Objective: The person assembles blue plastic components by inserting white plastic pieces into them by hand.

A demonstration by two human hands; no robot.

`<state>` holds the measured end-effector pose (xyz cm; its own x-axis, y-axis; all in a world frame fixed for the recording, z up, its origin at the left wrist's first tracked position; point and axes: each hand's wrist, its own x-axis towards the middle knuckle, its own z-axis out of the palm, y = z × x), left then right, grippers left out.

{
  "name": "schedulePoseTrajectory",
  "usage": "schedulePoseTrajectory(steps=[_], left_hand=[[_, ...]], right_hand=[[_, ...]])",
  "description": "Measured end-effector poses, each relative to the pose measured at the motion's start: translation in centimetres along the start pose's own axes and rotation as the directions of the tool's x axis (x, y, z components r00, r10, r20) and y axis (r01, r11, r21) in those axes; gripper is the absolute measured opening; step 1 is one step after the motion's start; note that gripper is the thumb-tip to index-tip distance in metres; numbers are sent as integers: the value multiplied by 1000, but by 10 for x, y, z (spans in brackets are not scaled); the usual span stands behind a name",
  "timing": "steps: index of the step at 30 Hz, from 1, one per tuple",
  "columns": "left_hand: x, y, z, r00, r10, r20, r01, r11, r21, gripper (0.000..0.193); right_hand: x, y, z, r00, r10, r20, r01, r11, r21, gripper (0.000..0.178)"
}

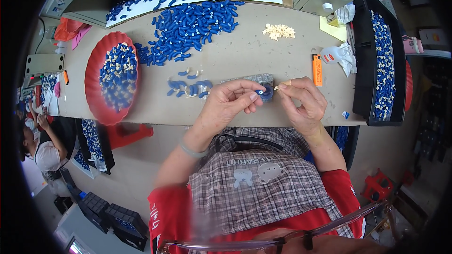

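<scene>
hands at work over a beige worktable (240, 51), seen from above. the left hand (228, 102) is closed in a pinch, thumb against forefinger, on a small blue piece (259, 92) whose pale end faces the right hand (305, 106). the right hand likewise pinches a tiny cream piece (277, 88) between thumb and fingertips; the two pieces are near each other, with a narrow gap between them, above the table's near edge. behind the fingers lies a round blue object (268, 95), partly hidden, its kind unclear, and just beside it a grey patterned object (258, 78). to the left of the hands, a small cluster of blue pieces with cream parts (188, 87) lies on the table. farther back spreads a large heap of blue pieces (193, 26), and to its right, well apart, a small heap of cream pieces (278, 31). at the left, a red fluted bowl (92, 82) holds blue and cream pieces mixed. right of the right hand lie an orange, flat, oblong object (317, 70) and a white bottle (331, 55); beyond them, a long black tray (399, 80) contains more blue and cream pieces. at the far left, a co-worker (47, 155) sits with raised forearms.
</scene>
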<state>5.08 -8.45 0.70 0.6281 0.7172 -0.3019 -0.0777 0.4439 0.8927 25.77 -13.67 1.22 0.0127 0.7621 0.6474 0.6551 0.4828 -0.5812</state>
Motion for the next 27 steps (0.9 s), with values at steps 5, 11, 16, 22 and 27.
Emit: schedulePoseTrajectory(steps=[5, 11, 16, 22, 27], left_hand=[[0, -4, 8, 997, 71, 12, -69, 992, -104, 14], [-1, -5, 11, 997, 65, -31, -68, 993, -99, 12], [-2, -6, 10, 998, 64, -13, -66, 989, -130, 10], [-1, -6, 10, 999, 54, -4, -54, 990, -132, 10], [0, -7, 10, 999, 45, 0, -44, 990, -132, 10]], right_hand=[[1, -5, 5, 999, -40, -14, 41, 999, 22, 25], [2, -9, 7, 995, -101, 14, 101, 995, -8, 26], [2, -9, 8, 992, -124, 31, 125, 992, -16, 27], [4, -9, 7, 988, -147, 54, 148, 989, -27, 29], [3, -7, 7, 982, -177, 68, 179, 984, -18, 30]])
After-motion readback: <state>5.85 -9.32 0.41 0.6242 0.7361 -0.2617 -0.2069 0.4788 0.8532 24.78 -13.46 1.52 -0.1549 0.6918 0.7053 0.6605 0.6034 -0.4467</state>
